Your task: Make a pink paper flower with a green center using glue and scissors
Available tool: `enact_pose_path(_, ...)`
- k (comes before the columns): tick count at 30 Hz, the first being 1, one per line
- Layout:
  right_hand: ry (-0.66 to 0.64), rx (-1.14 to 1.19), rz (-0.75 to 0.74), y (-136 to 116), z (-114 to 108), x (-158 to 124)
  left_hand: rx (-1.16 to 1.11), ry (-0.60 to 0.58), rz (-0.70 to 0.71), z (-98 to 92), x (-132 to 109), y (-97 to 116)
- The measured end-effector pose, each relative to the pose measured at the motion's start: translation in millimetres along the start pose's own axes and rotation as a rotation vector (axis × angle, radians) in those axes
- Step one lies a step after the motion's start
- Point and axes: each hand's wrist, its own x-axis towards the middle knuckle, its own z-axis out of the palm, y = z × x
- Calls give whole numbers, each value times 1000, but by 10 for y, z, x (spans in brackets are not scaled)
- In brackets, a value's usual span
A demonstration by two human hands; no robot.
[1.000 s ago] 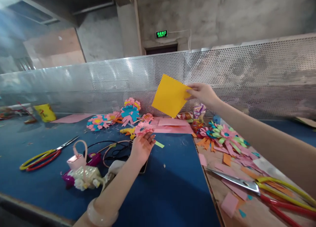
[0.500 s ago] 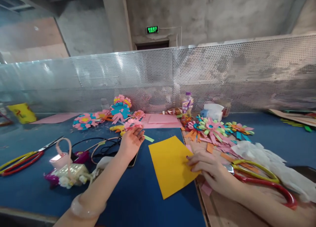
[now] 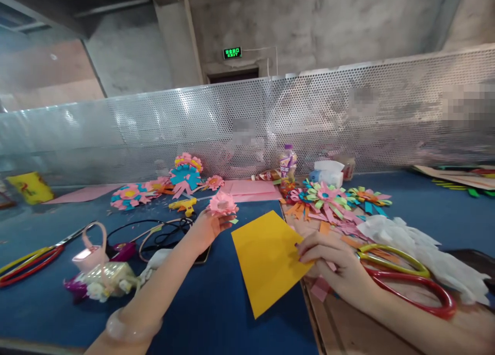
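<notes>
My left hand (image 3: 209, 229) is closed on a pink paper flower (image 3: 223, 204), lifted off the blue tabletop with its petals facing up. A bit of green paper (image 3: 234, 221) shows by the fingertips. My right hand (image 3: 332, 259) pinches the right edge of a yellow sheet of paper (image 3: 266, 265), which lies slanted at the middle of the table. Beside the right wrist lie red-and-yellow-handled scissors (image 3: 415, 288). A yellow glue gun (image 3: 183, 206) sits just behind the left hand.
Finished paper flowers stand at the back left (image 3: 185, 177) and right (image 3: 328, 198). Pink sheets (image 3: 251, 187) and a purple-capped bottle (image 3: 288, 162) are by the perforated metal panel (image 3: 154, 133). Another pair of scissors (image 3: 50, 249), a small pink bag (image 3: 91, 257) and cables occupy the left. Crumpled tissue (image 3: 406, 241) lies right.
My left hand has raised the pink flower and turned it, so its petals now show clearly above the fingers. My right hand keeps its pinch on the yellow sheet. The view has shifted slightly.
</notes>
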Motion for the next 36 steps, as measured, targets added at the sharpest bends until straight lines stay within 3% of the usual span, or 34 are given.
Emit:
enact_pose_path(13,-65,-226,-104,-103,109,-55,-80,201,182,-97,61,126)
enact_pose_path(18,4,-429,-217,-77,-36,-29,-122,285,248,-38,17,114)
enact_pose_path(21,82,-566,-247,-13,-209,167,-151,337,289,-6,-18,110)
enact_pose_path(25,123,-721,-271,251,-322,749,-167,351,308,41,-62,119)
enact_pose_path(27,94,-795,-215,464,-241,1098,-171,348,311,55,-73,116)
enact_pose_path(30,-51,-883,-92,791,61,1500,-156,336,326,40,-65,85)
enact_pose_path(34,-269,-908,-43,1059,541,1690,-102,253,346,-8,-48,15)
enact_pose_path(36,-345,-941,35,1144,678,1744,-81,221,336,-5,-61,-19)
